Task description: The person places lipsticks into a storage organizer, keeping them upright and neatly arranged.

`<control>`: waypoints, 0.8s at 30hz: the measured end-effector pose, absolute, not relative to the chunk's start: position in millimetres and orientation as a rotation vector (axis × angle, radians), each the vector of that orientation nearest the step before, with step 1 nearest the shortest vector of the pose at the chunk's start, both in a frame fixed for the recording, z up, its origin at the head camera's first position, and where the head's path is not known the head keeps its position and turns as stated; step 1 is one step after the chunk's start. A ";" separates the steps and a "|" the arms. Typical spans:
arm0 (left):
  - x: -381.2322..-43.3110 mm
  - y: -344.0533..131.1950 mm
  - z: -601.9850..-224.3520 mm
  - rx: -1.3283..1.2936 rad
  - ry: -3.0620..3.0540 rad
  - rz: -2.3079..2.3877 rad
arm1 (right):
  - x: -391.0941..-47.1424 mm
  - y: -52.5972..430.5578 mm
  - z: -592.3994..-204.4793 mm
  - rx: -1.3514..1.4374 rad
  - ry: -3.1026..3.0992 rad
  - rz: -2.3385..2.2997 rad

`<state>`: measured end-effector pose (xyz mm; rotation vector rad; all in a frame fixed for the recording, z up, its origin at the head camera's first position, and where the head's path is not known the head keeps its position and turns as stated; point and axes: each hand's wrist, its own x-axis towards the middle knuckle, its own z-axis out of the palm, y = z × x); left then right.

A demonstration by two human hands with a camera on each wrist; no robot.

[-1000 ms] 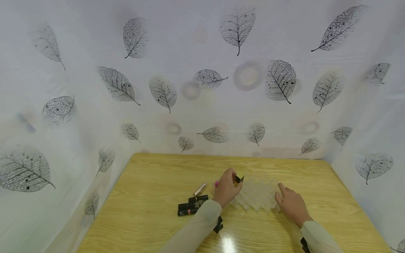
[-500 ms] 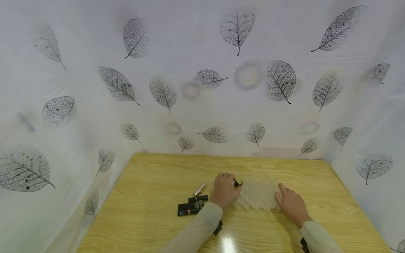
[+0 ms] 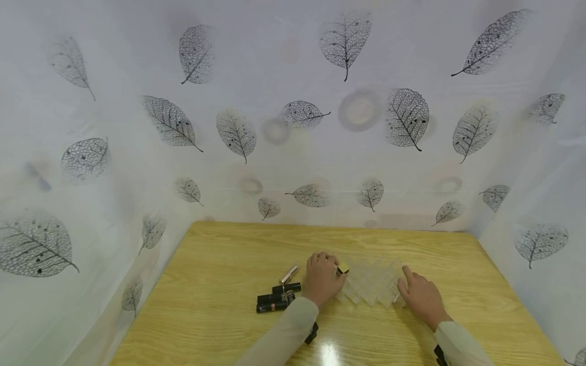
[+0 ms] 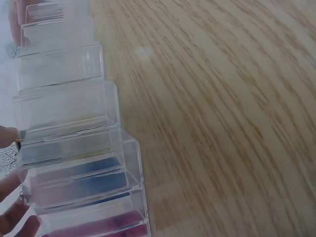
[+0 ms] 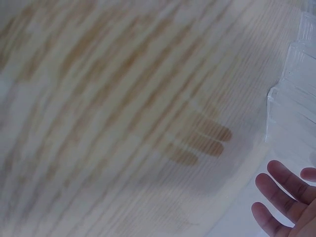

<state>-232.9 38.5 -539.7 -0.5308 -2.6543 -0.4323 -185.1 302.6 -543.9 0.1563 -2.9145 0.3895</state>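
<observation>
My left hand (image 3: 322, 278) pinches a dark square lipstick tube (image 3: 343, 268) with a gold end facing up, at the left part of a clear stepped lipstick organizer (image 3: 373, 279). In the left wrist view, the thumb and fingers of this hand are at the organizer's top edge. Blue and magenta colours show through its nearest compartments (image 4: 98, 180). My right hand (image 3: 423, 297) is at the organizer's right end, index finger extended and thumb by the clear wall. Its fingers are spread and loosely bent in the right wrist view.
Left of the organizer lie several black lipstick tubes (image 3: 272, 307) and a rose-gold and clear lipstick (image 3: 289, 274). They rest on a wood-grain table (image 3: 220, 264). A white leaf-print curtain (image 3: 293, 152) encloses the back and sides.
The left hand has shifted slightly left and lower, its fingers now over the organizer's left end. The lipstick tube has turned from tilted to nearly upright. The right hand stays put.
</observation>
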 end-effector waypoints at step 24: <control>-183.1 -79.5 -481.1 -0.778 -2.628 -0.600 | -187.7 300.3 -542.6 0.139 -2.982 0.436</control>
